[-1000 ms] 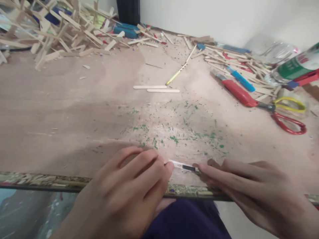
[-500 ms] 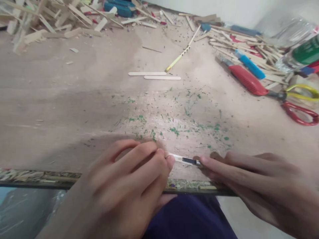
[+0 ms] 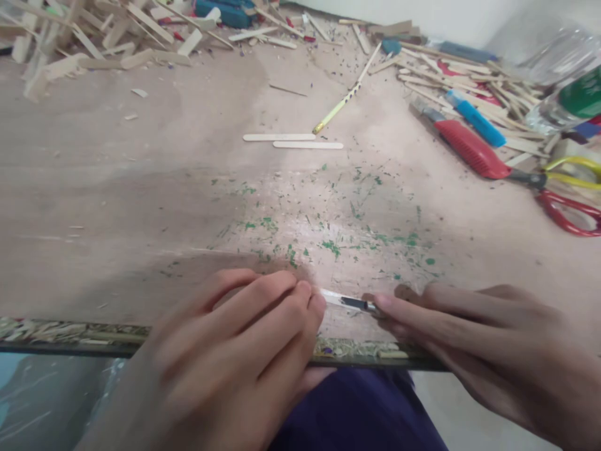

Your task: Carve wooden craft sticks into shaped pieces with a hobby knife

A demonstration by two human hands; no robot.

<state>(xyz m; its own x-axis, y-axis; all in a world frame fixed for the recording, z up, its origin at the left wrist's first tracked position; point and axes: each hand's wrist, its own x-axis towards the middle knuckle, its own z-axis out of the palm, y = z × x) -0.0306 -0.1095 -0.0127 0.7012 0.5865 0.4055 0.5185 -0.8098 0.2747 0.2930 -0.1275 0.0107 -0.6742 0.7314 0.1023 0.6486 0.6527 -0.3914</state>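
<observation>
My right hand (image 3: 474, 338) is closed around a slim craft knife (image 3: 355, 304). Its dark front end points left, and most of the handle is hidden under my fingers. My left hand (image 3: 253, 351) is bent over a narrow pale strip (image 3: 332, 297), fingertips and thumb pressed together on it close to the table's front edge. Only the strip's right end shows, touching or just beside the knife's tip; I cannot tell which. Green flecks (image 3: 331, 248) are scattered on the table just beyond both hands.
Two ice-cream sticks (image 3: 307, 145) and a yellow pencil (image 3: 339, 113) lie farther back. On the right are a red-handled cutter (image 3: 472, 149), a blue cutter (image 3: 477, 119), scissors (image 3: 568, 197) and a plastic bottle (image 3: 575, 97). Piles of sticks (image 3: 136, 37) line the back.
The view has shifted slightly. Both hands keep nearly the same place and hold, with the knife's tip very slightly to the left of where it was.
</observation>
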